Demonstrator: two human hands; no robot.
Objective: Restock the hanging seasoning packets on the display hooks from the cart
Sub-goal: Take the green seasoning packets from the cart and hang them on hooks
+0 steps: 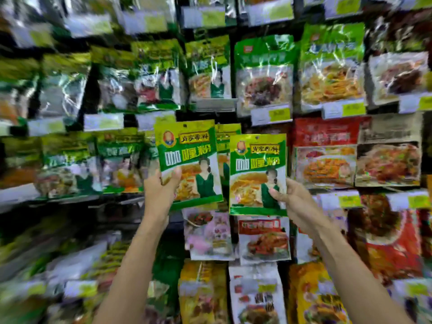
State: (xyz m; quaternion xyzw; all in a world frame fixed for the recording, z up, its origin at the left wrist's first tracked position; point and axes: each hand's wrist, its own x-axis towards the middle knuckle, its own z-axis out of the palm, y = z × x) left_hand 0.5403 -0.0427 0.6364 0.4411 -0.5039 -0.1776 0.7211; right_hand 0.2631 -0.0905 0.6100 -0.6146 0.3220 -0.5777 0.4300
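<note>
Seasoning packet (189,160), green, pinched at lower left corner by left hand (159,192), thumb on front. Second green packet (257,174) likewise gripped at lower right edge by right hand (294,202). Both upright, side by side, close before hanging display (327,73).

Green foil seasoning packets (264,73) hang in rows along the top of a dark store display wall (205,116), red foil packets (325,150) at right, yellow foil packets (201,291) lowest, white-and-lime price tags (271,115) between rows.
</note>
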